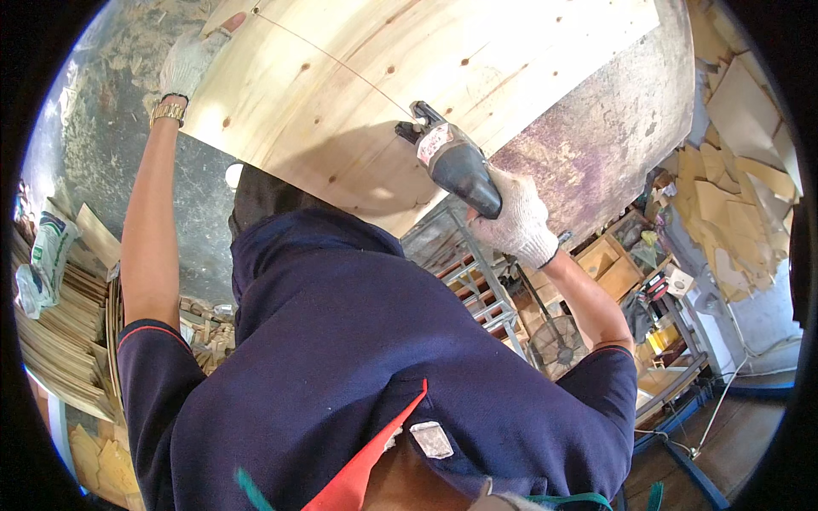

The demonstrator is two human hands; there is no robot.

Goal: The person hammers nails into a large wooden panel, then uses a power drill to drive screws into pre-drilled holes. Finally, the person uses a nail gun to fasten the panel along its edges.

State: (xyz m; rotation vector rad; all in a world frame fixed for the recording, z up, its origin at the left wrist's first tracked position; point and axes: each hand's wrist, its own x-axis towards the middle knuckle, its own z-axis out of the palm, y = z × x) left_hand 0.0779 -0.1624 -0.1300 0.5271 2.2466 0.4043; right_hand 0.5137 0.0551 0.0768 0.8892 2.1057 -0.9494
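Plywood panel (pixel 358 94) — jigsaw (pixel 456 162) in right hand (pixel 518 223)

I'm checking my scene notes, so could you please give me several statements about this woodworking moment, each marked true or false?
1. The right hand grips a power tool. True.
2. The left hand is bare. False: it wears a knit glove.
3. The tool's tip meets a pencilled line on the wood panel. True.
4. The left hand holds a hammer. False: it rests flat on the panel.
5. A wristwatch sits on the left wrist. True.
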